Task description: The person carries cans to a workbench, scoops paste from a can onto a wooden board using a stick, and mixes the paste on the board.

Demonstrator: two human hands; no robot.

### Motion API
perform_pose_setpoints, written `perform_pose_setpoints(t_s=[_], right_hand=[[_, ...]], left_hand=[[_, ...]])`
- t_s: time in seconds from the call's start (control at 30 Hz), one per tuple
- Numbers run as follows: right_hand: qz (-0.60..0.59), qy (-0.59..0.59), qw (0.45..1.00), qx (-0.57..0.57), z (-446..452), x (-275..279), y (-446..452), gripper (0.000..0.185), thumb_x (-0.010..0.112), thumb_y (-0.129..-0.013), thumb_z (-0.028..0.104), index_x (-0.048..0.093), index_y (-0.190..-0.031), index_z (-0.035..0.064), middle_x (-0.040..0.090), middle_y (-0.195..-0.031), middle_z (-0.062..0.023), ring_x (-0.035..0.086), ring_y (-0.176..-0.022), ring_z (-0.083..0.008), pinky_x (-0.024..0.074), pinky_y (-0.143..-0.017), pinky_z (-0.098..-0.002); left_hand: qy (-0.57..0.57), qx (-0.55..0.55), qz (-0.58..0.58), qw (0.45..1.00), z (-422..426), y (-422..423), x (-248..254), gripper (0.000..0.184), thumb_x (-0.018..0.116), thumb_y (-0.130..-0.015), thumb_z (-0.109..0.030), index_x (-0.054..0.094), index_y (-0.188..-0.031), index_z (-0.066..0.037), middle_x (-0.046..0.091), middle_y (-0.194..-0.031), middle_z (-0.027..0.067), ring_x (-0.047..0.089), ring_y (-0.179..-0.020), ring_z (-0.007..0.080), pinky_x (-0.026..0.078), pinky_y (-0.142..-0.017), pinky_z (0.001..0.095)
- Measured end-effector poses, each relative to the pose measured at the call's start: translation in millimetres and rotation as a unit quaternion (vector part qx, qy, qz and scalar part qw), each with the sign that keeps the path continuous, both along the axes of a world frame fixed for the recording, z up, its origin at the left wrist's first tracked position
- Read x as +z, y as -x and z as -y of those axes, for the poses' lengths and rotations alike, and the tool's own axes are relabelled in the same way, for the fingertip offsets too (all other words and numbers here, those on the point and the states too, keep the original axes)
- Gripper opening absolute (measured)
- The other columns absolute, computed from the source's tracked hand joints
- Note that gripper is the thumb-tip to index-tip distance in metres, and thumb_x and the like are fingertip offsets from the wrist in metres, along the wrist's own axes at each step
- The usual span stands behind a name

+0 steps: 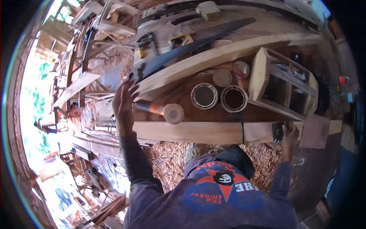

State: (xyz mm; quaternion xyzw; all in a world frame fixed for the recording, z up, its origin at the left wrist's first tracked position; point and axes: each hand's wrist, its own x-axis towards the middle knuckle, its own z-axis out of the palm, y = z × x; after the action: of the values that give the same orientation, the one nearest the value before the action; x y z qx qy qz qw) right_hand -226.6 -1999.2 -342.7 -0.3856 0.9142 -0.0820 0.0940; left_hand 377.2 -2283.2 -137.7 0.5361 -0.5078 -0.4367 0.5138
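My left hand (124, 97) is at the left end of the bench, fingers stretched out and spread, with nothing visible in them. It is close to the handle end of a handsaw (190, 47) and the tip of a long curved board (213, 55). Beside it lies a mallet (173, 113) with a round pale head. At the right, my right hand (290, 136) has its fingers bent around the edge of a small dark block (278, 132). The block rests on a long pale plank (190, 131) along the bench's near edge.
Two open round tins (204, 96) stand mid-bench, near round lids (222, 78). A wooden tote box (280, 84) with compartments stands to their right. Clamps (148, 42) lie at the far side. Wood shavings (167, 160) cover the floor; timber frames (82, 72) stand left.
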Motion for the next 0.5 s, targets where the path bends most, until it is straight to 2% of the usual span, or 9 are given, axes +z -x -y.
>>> perform_pose_setpoints(t_s=[0.03, 0.1, 0.2, 0.27, 0.3, 0.33, 0.4, 0.43, 0.5], right_hand=[[-0.082, 0.041, 0.995, 0.037, -9, -15, 2, 0.067, 0.06, -0.097, 0.053, 0.051, -0.133, -0.0024, 0.052, -0.135, -0.0274, 0.045, -0.129, -0.0454, 0.0375, -0.108, -0.0547], [-0.093, 0.099, 0.99, 0.045, -6, -10, -16, 0.064, 0.062, -0.097, 0.051, 0.051, -0.133, -0.0015, 0.053, -0.132, -0.0262, 0.047, -0.128, -0.0449, 0.04, -0.105, -0.0544], [-0.131, 0.173, 0.975, 0.056, 20, 7, -74, 0.05, 0.065, -0.098, 0.038, 0.055, -0.129, 0.0002, 0.058, -0.123, -0.0217, 0.053, -0.12, -0.0423, 0.0465, -0.096, -0.0501], [-0.075, 0.21, 0.954, 0.201, 35, 32, -126, 0.038, 0.065, -0.099, 0.03, 0.059, -0.12, -0.0012, 0.059, -0.117, -0.0211, 0.055, -0.113, -0.0408, 0.046, -0.094, -0.048], [-0.069, 0.223, 0.936, 0.264, 43, 53, -160, 0.031, 0.064, -0.099, 0.025, 0.062, -0.114, -0.0022, 0.06, -0.113, -0.0209, 0.056, -0.109, -0.0401, 0.0456, -0.094, -0.047], [-0.081, 0.223, 0.93, 0.282, 49, 63, -187, 0.031, 0.064, -0.099, 0.025, 0.062, -0.114, -0.0022, 0.06, -0.113, -0.0209, 0.056, -0.109, -0.0401, 0.0456, -0.094, -0.047], [0.054, 0.21, 0.908, 0.359, 57, 70, -226, 0.024, 0.064, -0.098, 0.02, 0.063, -0.108, -0.0023, 0.062, -0.104, -0.0205, 0.06, -0.102, -0.0396, 0.0475, -0.089, -0.0459], [0.047, 0.205, 0.903, 0.375, 56, 65, -237, 0.024, 0.064, -0.098, 0.02, 0.063, -0.108, -0.0023, 0.062, -0.104, -0.0205, 0.06, -0.102, -0.0396, 0.0475, -0.089, -0.0459], [0.016, 0.09, 0.918, 0.386, 63, 49, -260, 0.022, 0.063, -0.097, 0.019, 0.063, -0.101, -0.003, 0.064, -0.094, -0.0224, 0.062, -0.092, -0.0419, 0.0493, -0.082, -0.0454]], left_hand=[[0.008, 0.052, -0.038, 0.998, -21, -45, -22, 0.049, 0.059, -0.105, -0.035, 0.056, -0.135, 0.003, 0.063, -0.13, 0.0152, 0.065, -0.116, 0.0267, 0.053, -0.091, 0.0379], [-0.007, 0.243, 0.011, 0.97, -76, -104, -66, 0.051, 0.063, -0.102, -0.038, 0.058, -0.132, 0.004, 0.064, -0.128, 0.014, 0.064, -0.113, 0.0277, 0.052, -0.094, 0.0395], [-0.069, 0.297, 0.408, 0.861, -162, -159, -179, 0.069, 0.058, -0.103, -0.041, 0.037, -0.149, 0.006, 0.027, -0.159, 0.03, 0.029, -0.148, 0.0382, 0.028, -0.12, 0.0491], [-0.088, 0.26, 0.55, 0.789, -213, -138, -221, 0.09, 0.061, -0.097, -0.052, 0.02, -0.158, 0.001, 0.02, -0.161, 0.0308, 0.017, -0.151, 0.0454, 0.016, -0.122, 0.0576], [-0.07, 0.269, 0.46, 0.844, -234, -119, -214, 0.092, 0.065, -0.094, -0.051, 0.021, -0.159, -0.004, 0.017, -0.162, 0.031, 0.015, -0.151, 0.0476, 0.016, -0.12, 0.0604], [-0.09, 0.296, 0.418, 0.854, -259, -113, -228, 0.085, 0.07, -0.093, -0.038, 0.026, -0.158, -0.006, 0.02, -0.161, 0.0313, 0.019, -0.149, 0.0474, 0.022, -0.118, 0.0562], [-0.073, 0.364, 0.262, 0.891, -310, -122, -262, 0.058, 0.07, -0.091, -0.016, 0.051, -0.143, -0.003, 0.047, -0.145, 0.0287, 0.044, -0.136, 0.0417, 0.038, -0.109, 0.0504], [-0.08, 0.376, 0.251, 0.888, -343, -133, -295, 0.058, 0.07, -0.091, -0.016, 0.051, -0.143, -0.003, 0.047, -0.145, 0.0287, 0.044, -0.136, 0.0417, 0.038, -0.109, 0.0504], [-0.183, 0.345, 0.119, 0.913, -414, -163, -356, 0.025, 0.067, -0.088, -0.003, 0.07, -0.112, 0.0, 0.069, -0.111, 0.0195, 0.068, -0.097, 0.0333, 0.052, -0.089, 0.043]])
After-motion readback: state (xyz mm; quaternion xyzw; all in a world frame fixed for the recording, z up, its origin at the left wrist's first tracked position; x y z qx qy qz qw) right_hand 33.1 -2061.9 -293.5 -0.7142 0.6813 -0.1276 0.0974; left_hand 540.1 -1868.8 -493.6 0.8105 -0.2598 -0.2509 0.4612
